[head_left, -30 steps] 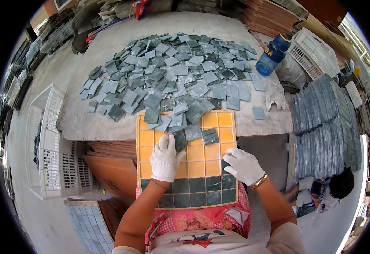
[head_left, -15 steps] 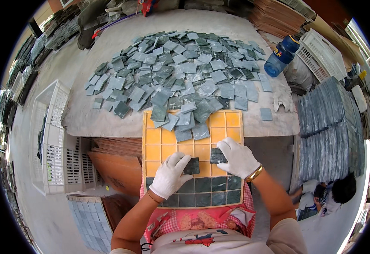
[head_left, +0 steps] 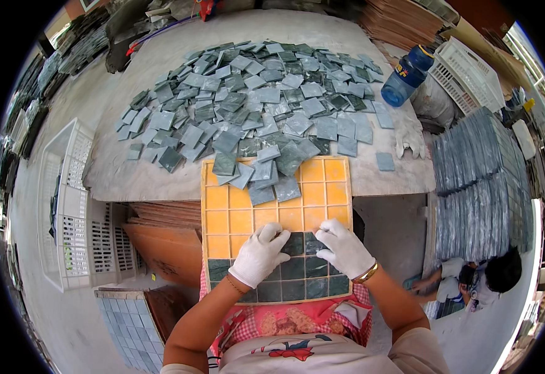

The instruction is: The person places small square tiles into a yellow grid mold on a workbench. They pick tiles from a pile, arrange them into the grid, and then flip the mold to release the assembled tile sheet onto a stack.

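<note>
A yellow gridded tray [head_left: 229, 219] lies before me, its far edge on the table. Dark green square stone tiles [head_left: 292, 289] fill the compartments of its two nearest rows. My left hand [head_left: 258, 257], in a white glove, has its fingers closed at the left edge of a dark tile [head_left: 294, 244] in the third row. Beside that, my gloved right hand [head_left: 345, 249] pinches another dark tile [head_left: 312, 244], partly covered by the fingers. Both tiles sit low at the grid; whether they are fully seated I cannot tell. Several loose grey-green tiles [head_left: 262, 194] overlap the tray's far compartments.
A wide heap of loose tiles [head_left: 247, 100] covers much of the table [head_left: 160, 187]. A blue bottle [head_left: 404, 78] and a spare glove [head_left: 409, 140] lie toward the right. White crate [head_left: 67, 237] at left, stacked tiles [head_left: 481, 187] at right. A crouching person [head_left: 472, 287] is at lower right.
Both hands have brought their dark tiles down to the third row, side by side. The right hand has moved slightly nearer to me. The whole view has shifted a little.
</note>
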`<action>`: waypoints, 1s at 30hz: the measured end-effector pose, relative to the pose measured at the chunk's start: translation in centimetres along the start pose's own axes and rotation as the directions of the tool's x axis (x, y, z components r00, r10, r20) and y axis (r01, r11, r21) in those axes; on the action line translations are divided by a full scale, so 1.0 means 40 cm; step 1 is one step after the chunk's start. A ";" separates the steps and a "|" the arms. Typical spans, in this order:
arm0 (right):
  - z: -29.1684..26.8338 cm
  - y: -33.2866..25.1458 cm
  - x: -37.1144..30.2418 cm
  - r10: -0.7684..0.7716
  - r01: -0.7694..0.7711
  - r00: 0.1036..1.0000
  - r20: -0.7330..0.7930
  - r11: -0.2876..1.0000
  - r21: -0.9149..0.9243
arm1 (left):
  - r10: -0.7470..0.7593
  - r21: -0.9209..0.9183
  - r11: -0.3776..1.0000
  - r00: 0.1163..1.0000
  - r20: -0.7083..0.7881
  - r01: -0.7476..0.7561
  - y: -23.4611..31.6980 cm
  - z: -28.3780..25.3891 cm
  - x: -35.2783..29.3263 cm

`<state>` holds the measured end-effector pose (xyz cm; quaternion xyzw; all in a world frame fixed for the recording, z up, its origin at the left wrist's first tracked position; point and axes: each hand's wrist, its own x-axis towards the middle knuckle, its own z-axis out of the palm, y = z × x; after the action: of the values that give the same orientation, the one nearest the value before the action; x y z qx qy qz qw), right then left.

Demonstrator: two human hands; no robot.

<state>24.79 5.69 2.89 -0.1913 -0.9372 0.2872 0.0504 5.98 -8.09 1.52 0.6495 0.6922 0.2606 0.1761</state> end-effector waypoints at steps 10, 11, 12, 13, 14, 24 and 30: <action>-0.049 -0.029 0.055 -0.026 0.102 0.970 0.241 0.946 -0.306 | -0.040 0.185 0.982 0.999 0.002 0.039 0.038 0.020 -0.004; -0.052 -0.033 0.065 -0.010 0.070 0.979 0.204 0.955 -0.288 | -0.038 0.147 0.989 0.999 0.010 0.037 0.035 0.015 -0.005; -0.058 -0.036 0.073 0.007 0.038 0.986 0.164 0.962 -0.269 | -0.033 0.109 0.994 0.999 0.017 0.031 0.036 0.001 0.001; -0.062 -0.039 0.083 0.025 0.007 0.992 0.125 0.969 -0.249 | -0.028 0.072 0.997 0.999 0.023 0.026 0.033 -0.012 0.008; -0.041 -0.029 0.102 0.007 -0.014 1.000 -0.028 0.963 -0.270 | -0.047 0.090 0.995 0.998 -0.038 0.050 0.019 -0.024 0.018; 0.035 -0.043 0.270 0.247 -0.329 0.924 -0.291 0.901 -0.281 | -0.274 0.362 0.802 0.831 -0.484 0.475 -0.065 -0.019 0.151; 0.001 0.018 0.200 0.106 -0.100 0.936 -0.335 0.994 0.035 | -0.155 0.335 0.890 0.895 -0.417 0.310 -0.118 -0.025 0.119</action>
<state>17.66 9.31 2.34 -0.2857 -0.9010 0.2609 0.1962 1.15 -3.60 -0.02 0.5192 0.8251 0.2135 -0.0644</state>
